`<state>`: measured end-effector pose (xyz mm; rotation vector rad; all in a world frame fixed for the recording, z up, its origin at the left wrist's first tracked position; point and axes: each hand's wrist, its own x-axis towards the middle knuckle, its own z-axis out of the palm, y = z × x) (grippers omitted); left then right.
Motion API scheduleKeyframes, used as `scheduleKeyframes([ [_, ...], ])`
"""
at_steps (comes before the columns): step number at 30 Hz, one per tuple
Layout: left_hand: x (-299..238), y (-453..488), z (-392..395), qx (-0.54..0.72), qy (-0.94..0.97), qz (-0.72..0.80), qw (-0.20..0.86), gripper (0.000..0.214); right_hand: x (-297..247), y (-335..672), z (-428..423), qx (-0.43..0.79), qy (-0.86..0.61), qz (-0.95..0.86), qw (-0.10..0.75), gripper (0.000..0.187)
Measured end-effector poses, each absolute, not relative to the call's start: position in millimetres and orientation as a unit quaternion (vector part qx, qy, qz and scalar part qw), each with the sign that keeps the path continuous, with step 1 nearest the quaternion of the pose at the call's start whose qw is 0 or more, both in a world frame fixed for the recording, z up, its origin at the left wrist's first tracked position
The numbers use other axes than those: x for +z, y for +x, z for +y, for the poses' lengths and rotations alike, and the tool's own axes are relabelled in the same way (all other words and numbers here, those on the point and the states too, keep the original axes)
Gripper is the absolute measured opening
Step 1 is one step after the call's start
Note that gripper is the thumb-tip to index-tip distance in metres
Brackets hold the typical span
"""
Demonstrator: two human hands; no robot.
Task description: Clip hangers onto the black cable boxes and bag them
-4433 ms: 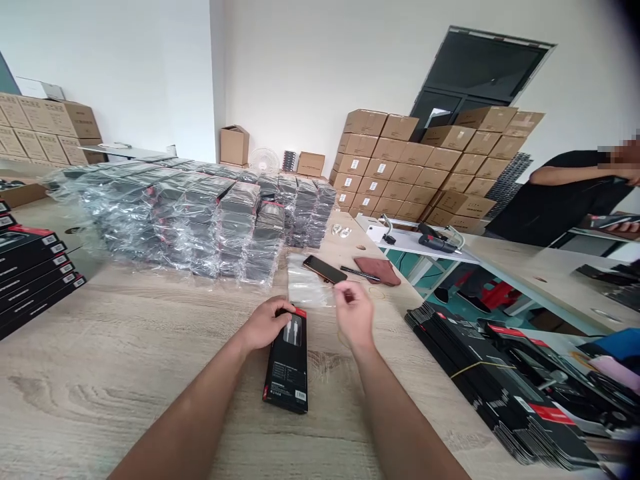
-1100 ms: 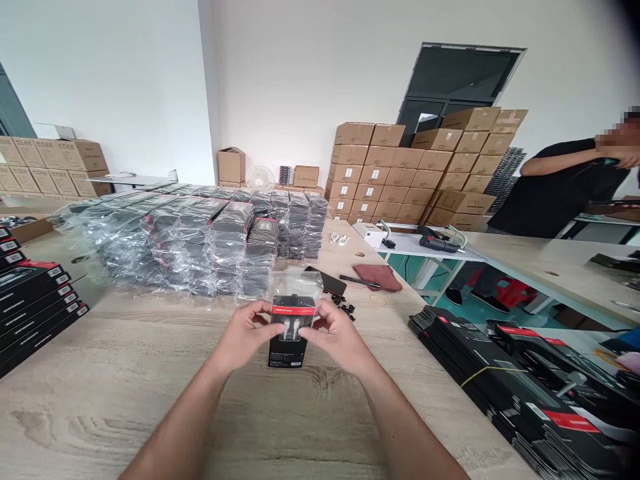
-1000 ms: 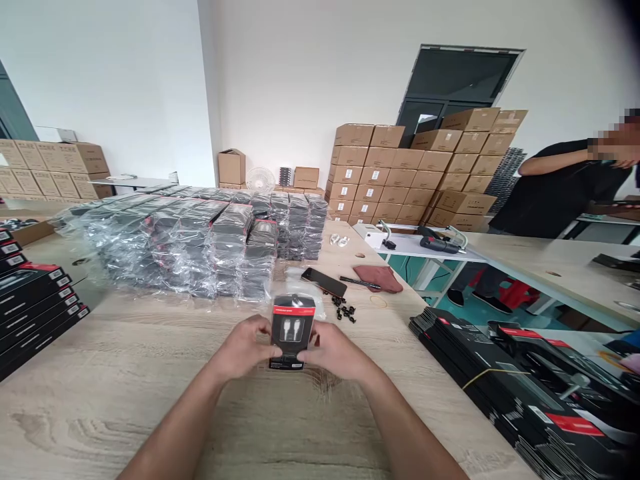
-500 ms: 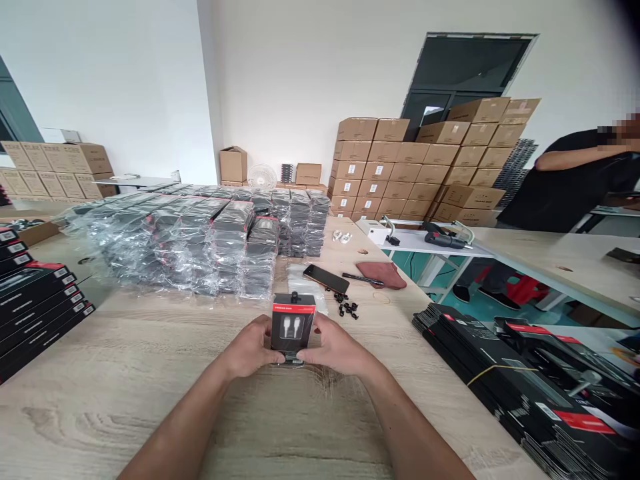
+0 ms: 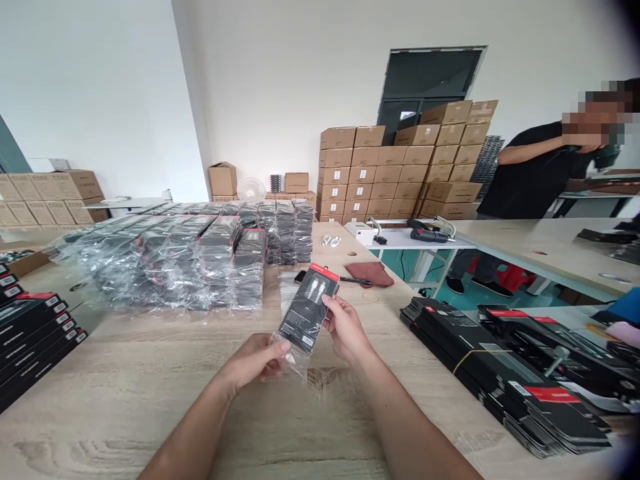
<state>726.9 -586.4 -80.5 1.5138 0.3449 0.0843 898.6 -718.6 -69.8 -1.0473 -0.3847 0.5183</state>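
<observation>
A slim black box with a red top edge and a cable window (image 5: 309, 307) is held tilted above the wooden table (image 5: 125, 380), inside a clear plastic sleeve (image 5: 295, 357). My right hand (image 5: 345, 328) grips the box's right side. My left hand (image 5: 256, 361) pinches the sleeve's lower end below the box. Both hands are closed.
Stacks of plastic-wrapped black boxes (image 5: 190, 257) fill the table behind. Flat black boxes lie at the left (image 5: 35, 333) and right (image 5: 505, 373). A phone (image 5: 300, 276), pen and maroon cloth (image 5: 367, 273) lie beyond. Cardboard cartons (image 5: 395, 170) and a person in black (image 5: 540, 173) stand at the back.
The box stood upright between both hands; now it is lifted and tilted in the sleeve, my left hand having dropped to the sleeve's lower end. The camera has shifted right.
</observation>
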Motion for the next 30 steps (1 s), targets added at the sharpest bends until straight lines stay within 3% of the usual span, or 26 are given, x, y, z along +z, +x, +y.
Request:
scheduleKeyframes([
  [6, -52.2, 746.8, -615.9, 0.164, 0.5, 0.08, 0.847, 0.029, -54.6, 894.7, -724.7, 0.241, -0.438, -0.212, 0.84, 0.033],
  [12, 11.5, 771.9, -575.4, 0.318, 0.406, 0.089, 0.852, 0.007, -68.7, 893.7, -717.1, 0.27, -0.496, -0.244, 0.789, 0.044],
  [16, 35.9, 790.3, -536.4, 0.368, 0.333, 0.172, 0.851, 0.015, -87.4, 896.8, -708.5, 0.271, -0.553, -0.251, 0.747, 0.042],
  [26, 13.7, 766.2, -519.8, 0.407, 0.307, 0.215, 0.833, 0.033, -100.3, 898.0, -705.4, 0.228, -0.621, -0.295, 0.69, 0.032],
  [28, -1.4, 744.1, -517.1, 0.455, 0.34, 0.213, 0.795, 0.033, -100.9, 898.3, -706.6, 0.218, -0.637, -0.302, 0.675, 0.032],
  [30, -13.3, 716.3, -506.4, 0.519, 0.447, 0.242, 0.687, 0.03, -102.2, 900.3, -708.2, 0.202, -0.656, -0.316, 0.655, 0.033],
])
